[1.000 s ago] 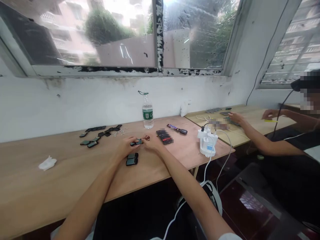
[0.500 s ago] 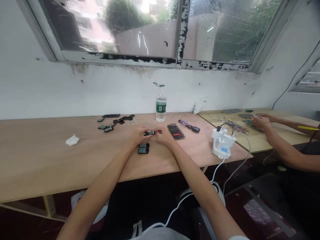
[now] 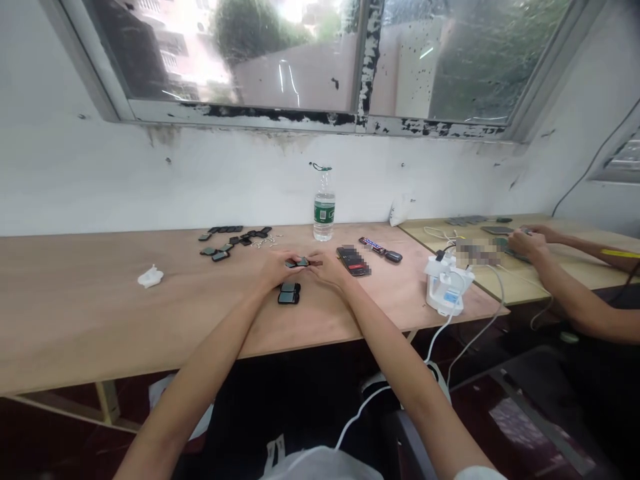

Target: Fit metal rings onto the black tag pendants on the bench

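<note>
My left hand [image 3: 276,268] and my right hand [image 3: 327,268] meet above the plywood table, and their fingertips pinch a small black rectangular device [image 3: 298,263] between them. Just below my hands lies a stacked pair of dark devices with glossy faces [image 3: 289,293], not touched by either hand. To the right of my right hand is a black smartphone [image 3: 353,261], partly blurred out. Several similar small black pieces [image 3: 235,240] lie scattered further along the table, beyond my left hand.
A water bottle [image 3: 324,207] stands by the white wall. A chocolate bar [image 3: 373,246] and a key fob [image 3: 393,257] lie near the phone. A crumpled tissue [image 3: 151,277] sits left. A white charging unit [image 3: 447,285] trails cables. A co-worker's hands [image 3: 529,244] work at the adjoining table.
The view has swung and levelled, so the table sits lower and straighter in the picture. My hands stay together on the small device, and the other objects have not visibly moved.
</note>
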The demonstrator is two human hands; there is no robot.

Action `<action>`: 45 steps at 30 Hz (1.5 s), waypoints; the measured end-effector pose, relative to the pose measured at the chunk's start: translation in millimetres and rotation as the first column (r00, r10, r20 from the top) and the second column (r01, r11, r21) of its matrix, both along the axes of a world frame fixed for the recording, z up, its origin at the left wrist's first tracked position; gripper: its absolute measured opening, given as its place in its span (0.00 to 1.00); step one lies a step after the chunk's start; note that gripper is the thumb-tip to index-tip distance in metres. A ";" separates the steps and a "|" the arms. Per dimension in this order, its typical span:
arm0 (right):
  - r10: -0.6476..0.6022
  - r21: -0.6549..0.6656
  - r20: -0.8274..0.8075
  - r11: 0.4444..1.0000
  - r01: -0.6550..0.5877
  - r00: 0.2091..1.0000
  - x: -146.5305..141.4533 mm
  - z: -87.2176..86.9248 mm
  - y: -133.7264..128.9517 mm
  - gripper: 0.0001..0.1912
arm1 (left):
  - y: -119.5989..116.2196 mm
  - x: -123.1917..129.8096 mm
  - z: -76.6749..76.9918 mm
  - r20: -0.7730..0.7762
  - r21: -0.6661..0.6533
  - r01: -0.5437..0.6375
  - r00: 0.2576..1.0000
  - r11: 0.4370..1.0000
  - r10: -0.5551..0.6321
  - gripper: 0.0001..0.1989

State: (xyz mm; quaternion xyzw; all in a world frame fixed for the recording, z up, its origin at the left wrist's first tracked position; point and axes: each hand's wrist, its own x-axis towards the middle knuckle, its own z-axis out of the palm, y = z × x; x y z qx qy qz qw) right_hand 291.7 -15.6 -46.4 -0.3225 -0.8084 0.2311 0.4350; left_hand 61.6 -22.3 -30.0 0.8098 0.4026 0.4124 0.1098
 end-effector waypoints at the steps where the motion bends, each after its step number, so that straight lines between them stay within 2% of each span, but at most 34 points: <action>1: -0.001 0.012 0.006 1.000 0.001 1.000 -0.9 0.5 -1.1 0.12 | 1.0 -0.3 -0.6 0.016 -0.018 -0.005 1.000 1.000 0.005 0.13; 4: 0.010 -0.005 -0.041 1.000 -0.010 0.999 -6.1 0.6 -4.9 0.14 | 4.5 -1.6 -2.8 0.083 -0.070 -0.018 0.996 0.997 0.024 0.16; 8: -0.014 -0.130 -0.125 0.992 -0.002 0.992 -9.9 -2.8 -4.9 0.18 | 7.8 -5.1 -4.1 0.108 -0.127 -0.012 0.994 0.992 0.026 0.20; 12: -0.028 -0.201 0.043 0.979 0.036 0.999 -2.0 -9.1 0.7 0.16 | 8.6 -15.3 0.1 0.034 -0.128 -0.035 0.999 0.991 0.039 0.24; 15: -0.037 -0.179 0.158 0.982 0.066 0.987 2.2 -13.6 3.7 0.15 | 8.4 -24.0 3.0 -0.006 -0.122 -0.117 0.993 0.986 0.117 0.20; 17: -0.090 -0.128 0.184 0.985 0.115 0.979 0.1 -16.1 5.5 0.17 | 8.7 -26.9 2.9 -0.055 -0.163 -0.168 0.985 0.972 0.161 0.16; 20: -0.186 -0.047 0.194 0.979 0.199 0.963 -7.4 -19.0 9.7 0.17 | 10.1 -26.4 -0.6 -0.129 -0.230 -0.186 0.979 0.955 0.160 0.15; 22: -0.205 -0.045 0.207 0.975 0.219 0.957 -12.0 -20.8 13.0 0.11 | 11.1 -24.7 -3.8 -0.145 -0.229 -0.182 0.978 0.956 0.152 0.15; 25: -0.166 -0.086 0.201 0.979 0.186 0.966 -16.2 -22.9 15.6 0.03 | 11.7 -22.6 -8.2 -0.169 -0.211 -0.167 0.977 0.963 0.133 0.14; 30: -0.054 -0.109 0.210 0.991 0.078 0.976 -17.8 -20.2 13.2 0.13 | 13.5 -18.2 -14.3 -0.184 -0.291 -0.115 0.981 0.950 0.062 0.16; 31: -0.067 -0.099 0.230 0.991 0.092 0.971 -15.9 -18.2 13.0 0.15 | 14.4 -17.2 -14.7 -0.173 -0.297 -0.106 0.983 0.949 0.055 0.17; 33: -0.173 -0.054 0.263 0.980 0.193 0.949 -8.3 -13.3 13.9 0.18 | 16.1 -16.1 -13.6 -0.146 -0.270 -0.105 0.987 0.957 0.068 0.17; 36: -0.414 0.041 0.299 0.906 0.422 0.859 8.7 -6.9 16.4 0.22 | 17.2 -21.2 -6.2 -0.106 -0.172 -0.153 0.985 0.973 0.136 0.16; 38: -0.494 0.064 0.360 0.859 0.507 0.791 18.1 -4.9 17.3 0.23 | 15.9 -30.4 1.1 -0.101 -0.165 -0.193 0.979 0.967 0.178 0.16; 40: -0.506 0.067 0.428 0.844 0.532 0.749 22.6 -4.8 17.2 0.22 | 13.2 -43.2 7.6 -0.132 -0.243 -0.200 0.976 0.949 0.171 0.18; 43: -0.487 0.067 0.489 0.848 0.525 0.724 21.2 -6.0 16.2 0.19 | 8.6 -63.3 13.1 -0.198 -0.407 -0.110 0.980 0.907 0.029 0.18; 45: -0.478 0.067 0.515 0.850 0.522 0.712 18.3 -6.4 15.4 0.16 | 6.3 -74.0 13.9 -0.210 -0.460 -0.074 0.977 0.885 -0.027 0.18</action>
